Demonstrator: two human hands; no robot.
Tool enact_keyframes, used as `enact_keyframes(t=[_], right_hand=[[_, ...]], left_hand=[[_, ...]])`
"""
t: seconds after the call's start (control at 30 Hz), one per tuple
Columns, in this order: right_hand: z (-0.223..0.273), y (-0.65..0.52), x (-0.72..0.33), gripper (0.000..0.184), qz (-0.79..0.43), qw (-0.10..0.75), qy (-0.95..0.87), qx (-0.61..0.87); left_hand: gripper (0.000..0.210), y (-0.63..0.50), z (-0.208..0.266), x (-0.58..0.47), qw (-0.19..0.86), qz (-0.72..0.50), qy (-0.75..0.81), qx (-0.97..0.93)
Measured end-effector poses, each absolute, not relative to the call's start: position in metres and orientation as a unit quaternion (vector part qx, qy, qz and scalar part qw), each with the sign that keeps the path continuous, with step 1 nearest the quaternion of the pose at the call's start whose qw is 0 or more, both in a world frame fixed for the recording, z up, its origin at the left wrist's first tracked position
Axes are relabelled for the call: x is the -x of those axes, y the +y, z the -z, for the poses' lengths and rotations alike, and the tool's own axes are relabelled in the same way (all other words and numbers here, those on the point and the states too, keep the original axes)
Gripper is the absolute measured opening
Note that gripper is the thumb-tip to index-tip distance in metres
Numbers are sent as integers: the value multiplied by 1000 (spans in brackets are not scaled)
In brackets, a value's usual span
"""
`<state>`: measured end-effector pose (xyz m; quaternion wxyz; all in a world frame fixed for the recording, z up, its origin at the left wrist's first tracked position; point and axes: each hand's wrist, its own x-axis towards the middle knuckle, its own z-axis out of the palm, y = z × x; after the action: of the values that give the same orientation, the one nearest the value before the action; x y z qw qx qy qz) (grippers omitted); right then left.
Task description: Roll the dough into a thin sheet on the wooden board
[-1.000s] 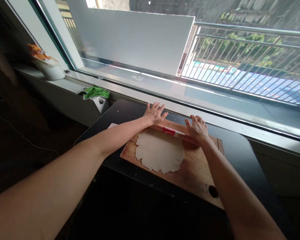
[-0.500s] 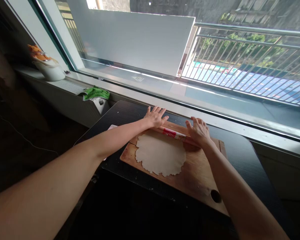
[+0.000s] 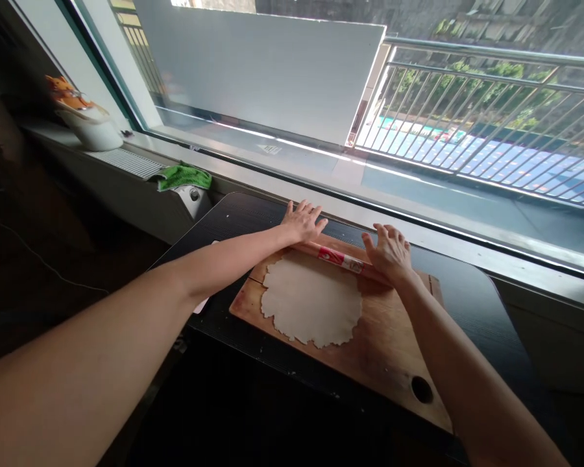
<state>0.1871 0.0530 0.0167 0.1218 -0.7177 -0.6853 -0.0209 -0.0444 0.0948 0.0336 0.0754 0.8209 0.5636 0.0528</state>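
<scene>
One green cloth, apart from dough

Left hand and right hand rest on a rolling pin (red-labelled) at the dough's far edge.

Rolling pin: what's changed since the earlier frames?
The rolling pin has turned slightly: its printed label shows differently. Travel direction unclear, since the view shifted too. Nothing grasped or released. Left hand and right hand stay on it; dough still flat on the board.
</scene>
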Motion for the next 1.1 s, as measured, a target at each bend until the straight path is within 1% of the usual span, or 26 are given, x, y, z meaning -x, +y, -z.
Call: enact_keyframes(t=[0.1, 0.2, 0.27, 0.4, 0.47, 0.53, 0.6, 0.67, 0.73, 0.8, 0.87, 0.93, 1.0, 1.1], right_hand=[[-7, 13, -184, 56, 39, 98, -744, 660], [-2, -12, -182, 53, 82, 106, -786, 603], [-5, 4, -182, 55, 72, 110, -766, 629], [-19, 54, -183, 60, 16, 104, -689, 717], [-19, 51, -183, 60, 4, 88, -691, 717], [-11, 27, -183, 58, 13, 79, -730, 679], [-2, 0, -183, 56, 49, 93, -770, 629], [2, -9, -182, 55, 86, 127, -785, 600], [0, 8, -181, 54, 94, 162, -771, 609], [-7, 37, -179, 56, 71, 179, -737, 647], [-15, 59, -178, 61, 29, 157, -703, 693], [-18, 59, -178, 66, -10, 102, -692, 714], [-15, 38, -178, 67, -21, 58, -719, 693], [-8, 8, -180, 68, 9, 52, -764, 643]], left_hand=[[62, 64, -26, 59, 87, -22, 495, -864], [62, 46, -24, 67, 69, -24, 455, -887], [62, 57, -27, 62, 64, -36, 477, -876], [61, 92, -36, 45, 60, -51, 551, -831], [61, 89, -37, 46, 69, -40, 545, -835], [62, 70, -32, 55, 78, -22, 502, -861], [62, 51, -27, 64, 74, -19, 456, -887], [61, 48, -25, 66, 61, -33, 440, -895], [61, 62, -26, 60, 54, -48, 467, -881], [61, 84, -30, 50, 48, -63, 515, -853], [59, 98, -33, 44, 41, -78, 547, -832], [58, 92, -33, 46, 43, -78, 531, -843], [57, 71, -30, 54, 48, -63, 471, -879], [58, 47, -25, 65, 44, -55, 401, -913]])
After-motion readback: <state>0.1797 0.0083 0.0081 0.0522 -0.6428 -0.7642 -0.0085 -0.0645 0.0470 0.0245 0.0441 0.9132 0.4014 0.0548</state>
